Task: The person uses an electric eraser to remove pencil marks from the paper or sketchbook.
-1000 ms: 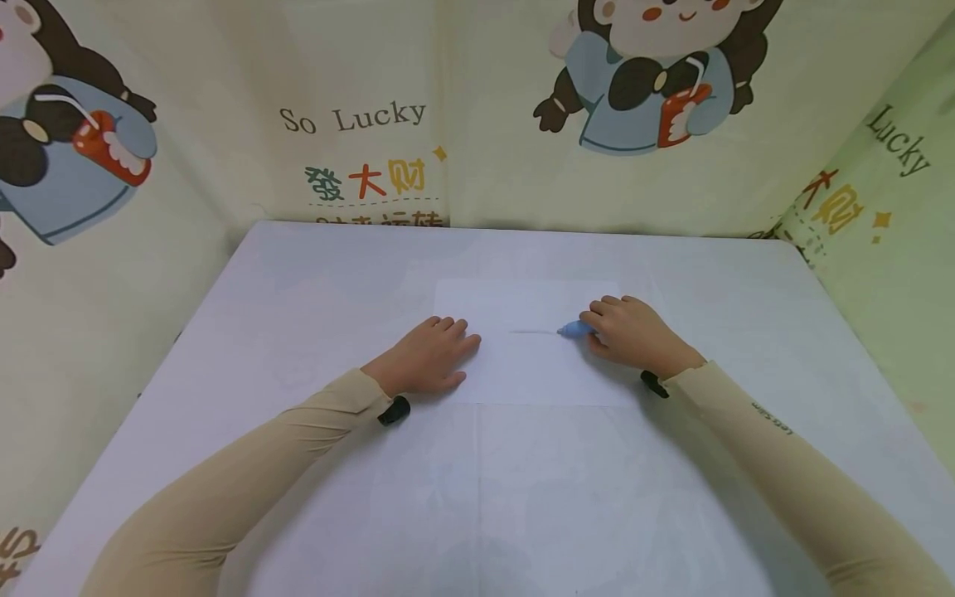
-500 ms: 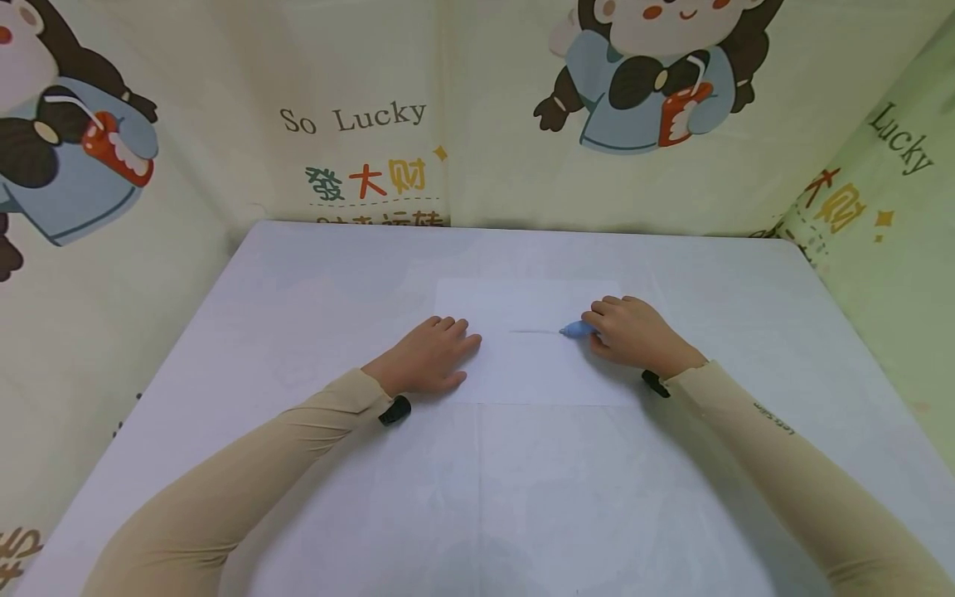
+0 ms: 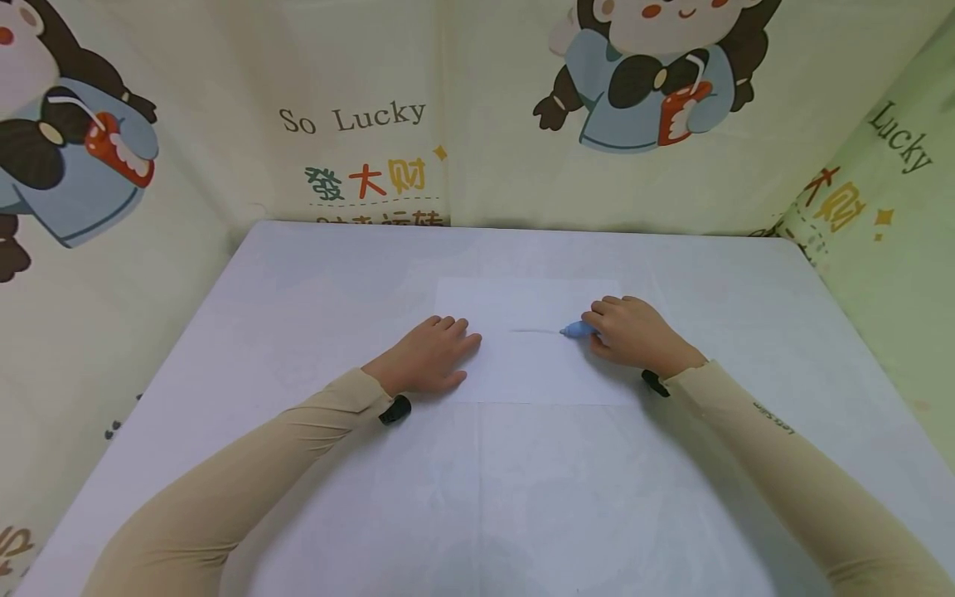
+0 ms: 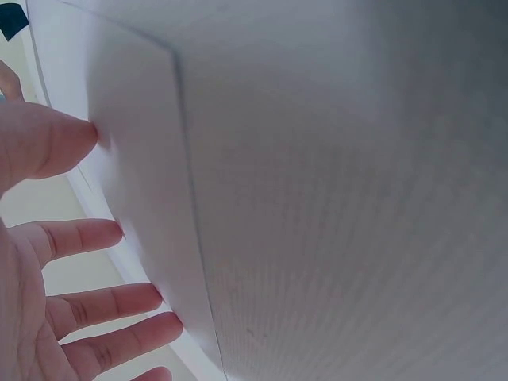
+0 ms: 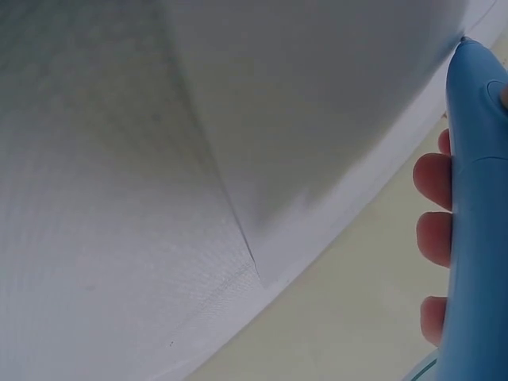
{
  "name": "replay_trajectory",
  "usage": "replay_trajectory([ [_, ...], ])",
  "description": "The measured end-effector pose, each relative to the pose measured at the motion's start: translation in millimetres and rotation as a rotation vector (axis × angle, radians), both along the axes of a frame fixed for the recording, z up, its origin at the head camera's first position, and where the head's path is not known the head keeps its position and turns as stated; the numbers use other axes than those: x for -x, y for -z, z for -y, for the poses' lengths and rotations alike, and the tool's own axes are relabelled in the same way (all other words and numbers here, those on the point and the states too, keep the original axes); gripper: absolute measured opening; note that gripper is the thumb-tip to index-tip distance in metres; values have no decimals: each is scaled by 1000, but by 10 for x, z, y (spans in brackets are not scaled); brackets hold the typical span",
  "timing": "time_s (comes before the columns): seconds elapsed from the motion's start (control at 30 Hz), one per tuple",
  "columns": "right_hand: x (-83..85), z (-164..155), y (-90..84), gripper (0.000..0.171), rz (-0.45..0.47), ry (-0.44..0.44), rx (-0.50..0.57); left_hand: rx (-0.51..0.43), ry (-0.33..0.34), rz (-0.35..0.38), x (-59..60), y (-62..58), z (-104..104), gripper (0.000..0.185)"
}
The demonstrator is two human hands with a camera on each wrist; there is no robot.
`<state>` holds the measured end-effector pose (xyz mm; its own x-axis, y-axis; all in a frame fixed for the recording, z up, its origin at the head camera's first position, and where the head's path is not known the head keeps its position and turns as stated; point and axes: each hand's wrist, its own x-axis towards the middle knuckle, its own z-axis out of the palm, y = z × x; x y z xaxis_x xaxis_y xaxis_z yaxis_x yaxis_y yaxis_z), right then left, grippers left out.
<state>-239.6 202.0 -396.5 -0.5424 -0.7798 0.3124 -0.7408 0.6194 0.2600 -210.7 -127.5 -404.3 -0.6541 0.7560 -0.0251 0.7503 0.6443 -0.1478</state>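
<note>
A white sheet of paper (image 3: 533,365) lies flat on the white table (image 3: 298,282). My left hand (image 3: 433,352) rests flat on the paper's left edge, its fingers (image 4: 87,238) straight and spread on the sheet (image 4: 143,182). My right hand (image 3: 630,332) grips a light blue pen (image 3: 576,329), whose tip touches the paper at the right end of a faint grey line (image 3: 533,331). In the right wrist view the blue pen (image 5: 476,206) points at the paper (image 5: 302,95), with my fingers (image 5: 435,226) curled round it.
Printed cloth walls (image 3: 358,141) with cartoon figures and "So Lucky" lettering close the table in at the back and on both sides. The table's far edge (image 3: 522,228) runs along the back wall.
</note>
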Motion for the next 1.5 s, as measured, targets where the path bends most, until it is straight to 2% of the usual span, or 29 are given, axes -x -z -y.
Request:
replay_trajectory([
  [0.8, 10, -16, 25, 11, -4, -6, -10, 16, -26, 41, -14, -15, -23, 43],
  [1.07, 26, -31, 31, 11, -17, -19, -5, 6, -8, 9, -6, -6, -28, 42],
  [1.5, 27, -25, 27, 11, -20, -19, 3, -5, -7, 8, -8, -19, -24, 41],
])
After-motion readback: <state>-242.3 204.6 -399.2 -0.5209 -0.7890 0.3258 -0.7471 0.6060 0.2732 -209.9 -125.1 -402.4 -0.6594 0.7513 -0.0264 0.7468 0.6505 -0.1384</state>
